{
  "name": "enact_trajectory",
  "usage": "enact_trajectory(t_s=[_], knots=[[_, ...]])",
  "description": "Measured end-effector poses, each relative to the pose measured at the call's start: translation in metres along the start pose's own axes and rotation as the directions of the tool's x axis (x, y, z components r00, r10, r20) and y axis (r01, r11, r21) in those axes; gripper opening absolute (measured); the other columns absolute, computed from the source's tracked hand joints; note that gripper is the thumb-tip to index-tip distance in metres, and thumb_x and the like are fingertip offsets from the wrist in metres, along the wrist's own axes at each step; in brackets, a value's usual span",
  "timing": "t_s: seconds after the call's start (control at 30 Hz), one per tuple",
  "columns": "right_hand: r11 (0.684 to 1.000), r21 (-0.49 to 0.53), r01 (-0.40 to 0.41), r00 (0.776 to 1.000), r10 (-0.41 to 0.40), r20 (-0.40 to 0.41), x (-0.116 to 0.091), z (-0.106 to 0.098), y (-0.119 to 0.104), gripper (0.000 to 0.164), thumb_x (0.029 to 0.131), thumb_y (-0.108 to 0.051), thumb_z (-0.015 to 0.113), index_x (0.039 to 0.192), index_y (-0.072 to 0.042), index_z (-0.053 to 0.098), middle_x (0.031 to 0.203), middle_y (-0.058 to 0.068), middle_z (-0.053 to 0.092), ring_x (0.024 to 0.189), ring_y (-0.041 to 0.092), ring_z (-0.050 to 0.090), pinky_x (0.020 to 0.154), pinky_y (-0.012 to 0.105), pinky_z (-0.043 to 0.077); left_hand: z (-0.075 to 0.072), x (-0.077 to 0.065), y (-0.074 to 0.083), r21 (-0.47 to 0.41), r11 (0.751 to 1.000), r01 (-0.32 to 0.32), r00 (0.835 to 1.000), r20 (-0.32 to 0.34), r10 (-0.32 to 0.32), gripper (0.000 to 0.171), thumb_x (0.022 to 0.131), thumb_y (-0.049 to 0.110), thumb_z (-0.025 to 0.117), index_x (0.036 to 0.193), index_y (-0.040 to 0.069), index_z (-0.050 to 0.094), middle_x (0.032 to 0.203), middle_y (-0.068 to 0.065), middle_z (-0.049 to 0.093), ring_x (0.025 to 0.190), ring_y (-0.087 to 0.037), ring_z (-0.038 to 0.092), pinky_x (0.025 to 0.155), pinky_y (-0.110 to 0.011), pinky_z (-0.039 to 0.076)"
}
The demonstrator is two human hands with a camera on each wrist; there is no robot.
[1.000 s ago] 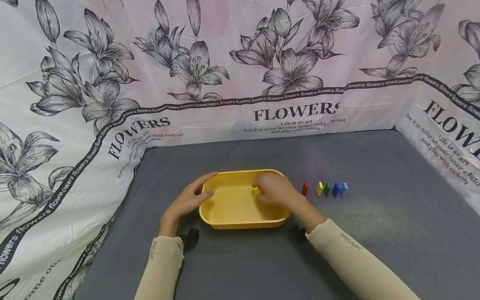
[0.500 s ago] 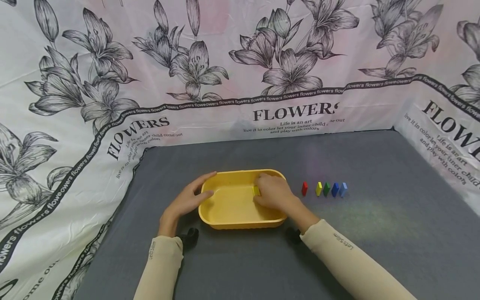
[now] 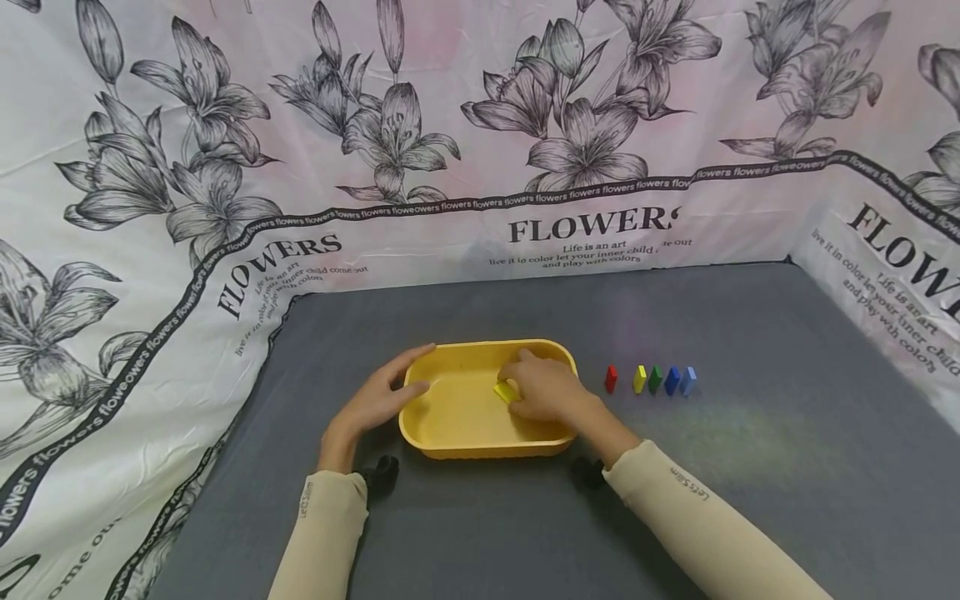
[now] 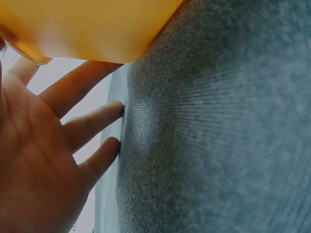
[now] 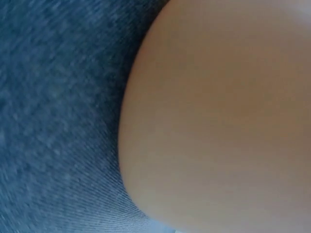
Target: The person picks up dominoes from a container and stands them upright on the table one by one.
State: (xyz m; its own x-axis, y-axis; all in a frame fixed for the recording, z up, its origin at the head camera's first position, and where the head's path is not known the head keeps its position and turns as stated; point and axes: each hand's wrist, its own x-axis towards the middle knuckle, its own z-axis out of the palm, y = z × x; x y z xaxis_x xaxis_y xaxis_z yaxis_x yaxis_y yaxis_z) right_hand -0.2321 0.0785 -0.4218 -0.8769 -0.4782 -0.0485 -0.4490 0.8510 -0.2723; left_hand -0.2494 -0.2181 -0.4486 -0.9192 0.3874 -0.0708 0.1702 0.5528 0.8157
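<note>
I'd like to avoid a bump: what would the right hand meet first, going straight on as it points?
Past the yellow block in its grip, the right hand would probably meet the left inner wall of the tray, near the left hand; depth is unclear.

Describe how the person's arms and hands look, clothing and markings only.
Beige long sleeves reach the wrists, with small dark lettering near each cuff, apparently "LetsSlim". Both hands are bare, without gloves. A black piece shows beside each wrist; can't tell what it is or whether it's attached.
</note>
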Motion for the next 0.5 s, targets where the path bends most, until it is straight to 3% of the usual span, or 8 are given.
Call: enact_trajectory(t_s=[0.23,0.5], knots=[[0.990,0.094,0.103,0.993,-0.107,0.042,-0.0004,0.0032,0.0022,0.044,0.080,-0.007,0.071,0.123,-0.018,0.071,0.107,0.005,0.056,0.073,0.017,0.053,0.066,0.030,0.045,0.0001,0.0008,-0.0012,0.006,1.000,-0.008,1.000,0.000,0.008,0.058,0.100,0.033,0.063,0.154,0.041,0.041,0.164,0.003,0.037,0.147,-0.030,0.041,0.122,-0.061,0.029],[0.990,0.083,0.113,0.993,-0.115,0.019,-0.0017,0.0049,0.0019,0.039,0.087,-0.020,0.075,0.125,-0.013,0.069,0.097,0.000,0.057,0.079,0.014,0.050,0.069,0.029,0.044,0.0004,0.0005,-0.0007,0.006,1.000,-0.005,1.000,0.001,0.005,0.058,0.100,0.033,0.063,0.154,0.041,0.041,0.164,0.003,0.038,0.147,-0.031,0.041,0.121,-0.061,0.030]])
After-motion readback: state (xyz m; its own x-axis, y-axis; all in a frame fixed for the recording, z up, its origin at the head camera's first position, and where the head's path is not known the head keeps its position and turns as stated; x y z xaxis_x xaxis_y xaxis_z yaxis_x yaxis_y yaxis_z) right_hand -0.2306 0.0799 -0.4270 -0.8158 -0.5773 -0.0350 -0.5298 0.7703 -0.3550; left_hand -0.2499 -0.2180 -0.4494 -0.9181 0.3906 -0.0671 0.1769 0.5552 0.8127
